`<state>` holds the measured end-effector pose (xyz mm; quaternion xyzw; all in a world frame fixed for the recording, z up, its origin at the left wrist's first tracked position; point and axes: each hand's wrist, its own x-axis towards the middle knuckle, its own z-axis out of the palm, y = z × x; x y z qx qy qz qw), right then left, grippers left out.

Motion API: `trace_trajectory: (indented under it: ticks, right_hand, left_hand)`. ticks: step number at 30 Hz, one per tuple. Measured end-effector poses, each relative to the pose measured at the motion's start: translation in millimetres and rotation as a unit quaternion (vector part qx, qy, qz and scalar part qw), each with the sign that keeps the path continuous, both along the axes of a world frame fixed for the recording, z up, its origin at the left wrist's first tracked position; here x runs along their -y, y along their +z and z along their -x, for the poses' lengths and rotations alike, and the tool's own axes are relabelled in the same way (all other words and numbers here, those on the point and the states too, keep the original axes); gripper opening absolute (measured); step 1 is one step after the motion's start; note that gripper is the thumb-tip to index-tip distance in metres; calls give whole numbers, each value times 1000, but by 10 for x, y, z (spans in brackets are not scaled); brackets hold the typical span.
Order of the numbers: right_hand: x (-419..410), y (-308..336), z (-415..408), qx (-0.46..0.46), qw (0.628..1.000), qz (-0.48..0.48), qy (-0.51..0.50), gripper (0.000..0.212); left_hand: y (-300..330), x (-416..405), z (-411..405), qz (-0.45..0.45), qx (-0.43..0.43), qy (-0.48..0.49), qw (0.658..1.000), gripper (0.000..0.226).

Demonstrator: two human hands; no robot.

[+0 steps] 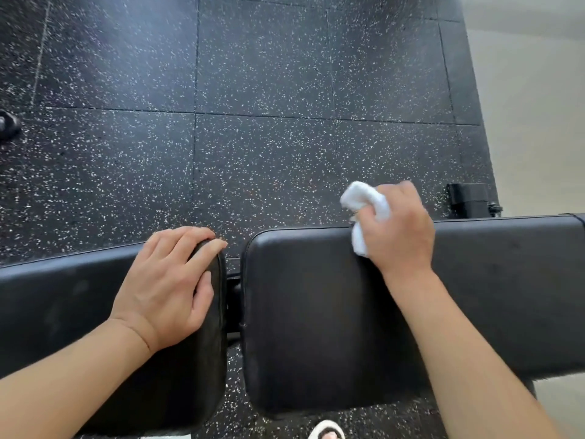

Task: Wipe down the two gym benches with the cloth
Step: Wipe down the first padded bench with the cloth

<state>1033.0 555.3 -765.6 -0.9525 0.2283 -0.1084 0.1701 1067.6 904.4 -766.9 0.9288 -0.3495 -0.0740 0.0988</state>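
Two black padded bench sections lie side by side across the lower view, split by a narrow gap over the frame. My right hand (397, 231) grips a bunched white cloth (364, 204) and presses it on the far edge of the right pad (310, 312). Part of the cloth sticks out past my fingers over the floor. My left hand (167, 286) lies on the right end of the left pad (63, 299), fingers bent over its far corner.
Black speckled rubber floor tiles (253, 122) stretch beyond the bench. A black bench foot (468, 201) stands at the right, by a pale floor strip (538, 122). A dark object (8, 125) sits at the left edge. A white slipper (327, 432) shows below.
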Motion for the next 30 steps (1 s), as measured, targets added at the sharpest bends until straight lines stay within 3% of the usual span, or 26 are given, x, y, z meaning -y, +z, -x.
trace_trajectory:
  ticks: [2, 8, 30]
  right_hand:
    - [360, -20, 108, 16, 999, 15, -42, 26]
    - [359, -54, 105, 11, 997, 20, -74, 21]
    - [328, -29, 93, 0, 996, 4, -84, 24]
  left_hand:
    - [2, -2, 2, -3, -5, 1, 1000, 51]
    - [30, 10, -5, -7, -17, 1, 1000, 51]
    - [9, 12, 4, 4, -7, 4, 1000, 50]
